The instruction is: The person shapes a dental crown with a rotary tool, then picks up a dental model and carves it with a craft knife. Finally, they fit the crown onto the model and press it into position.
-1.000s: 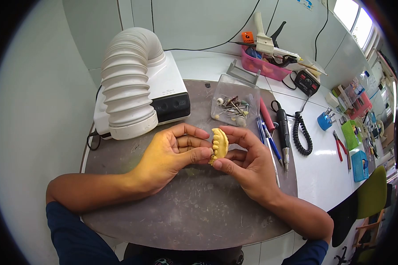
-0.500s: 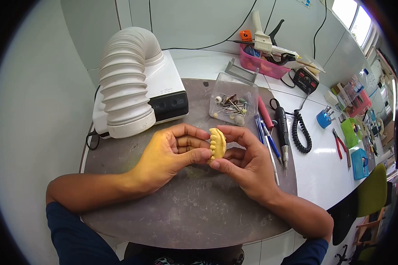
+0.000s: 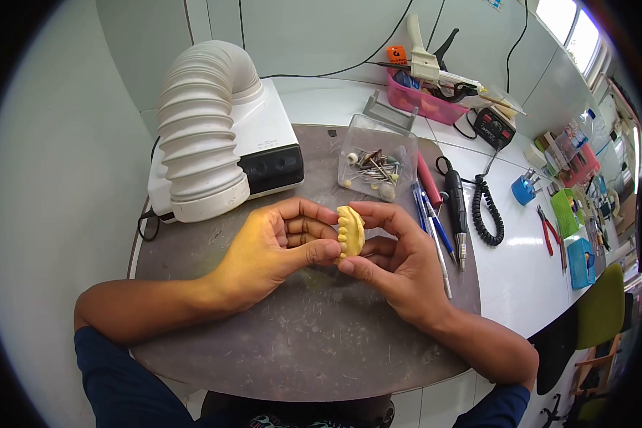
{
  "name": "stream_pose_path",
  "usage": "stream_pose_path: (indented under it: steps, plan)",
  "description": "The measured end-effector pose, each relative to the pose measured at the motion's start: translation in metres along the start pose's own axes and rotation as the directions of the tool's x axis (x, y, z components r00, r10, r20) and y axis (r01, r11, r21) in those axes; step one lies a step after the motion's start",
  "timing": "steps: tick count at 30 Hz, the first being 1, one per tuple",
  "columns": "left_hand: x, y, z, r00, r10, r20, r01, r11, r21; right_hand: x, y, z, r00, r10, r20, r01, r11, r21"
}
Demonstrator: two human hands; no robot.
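Observation:
Between both hands, above the dark grey work board point(image 3: 299, 349), is a yellow dental cast point(image 3: 352, 234) with a row of teeth along its left side. My left hand point(image 3: 282, 242) pinches its left edge between thumb and fingers. On the other side, my right hand point(image 3: 396, 257) grips the cast with the thumb at its lower end and the index finger at its top. Beyond the hands lies a clear box point(image 3: 378, 158) of small burs and polishing tips.
A white machine point(image 3: 267, 118) with a ribbed hose point(image 3: 200, 128) stands at the back left. Right of the hands lie a black handpiece point(image 3: 455, 210), blue pens point(image 3: 435, 225) and a pink stick point(image 3: 428, 182). Farther right are red-handled pliers point(image 3: 547, 230) and a pink basket point(image 3: 428, 103).

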State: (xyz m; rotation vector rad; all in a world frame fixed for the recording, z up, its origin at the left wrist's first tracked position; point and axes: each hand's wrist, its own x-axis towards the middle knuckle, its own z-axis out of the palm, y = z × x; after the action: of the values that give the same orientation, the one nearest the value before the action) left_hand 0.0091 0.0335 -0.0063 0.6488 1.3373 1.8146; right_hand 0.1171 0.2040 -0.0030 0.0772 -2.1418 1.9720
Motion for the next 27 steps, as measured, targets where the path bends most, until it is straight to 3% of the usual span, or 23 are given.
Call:
stream_pose_path:
  steps: [27]
  plan:
    - [-0.0005,-0.0004,-0.0011,1.0,0.025,0.008,-0.025,1.0,0.001,-0.0005,-0.0003,-0.0008,1.0,-0.013,0.028,0.012,1.0,0.022]
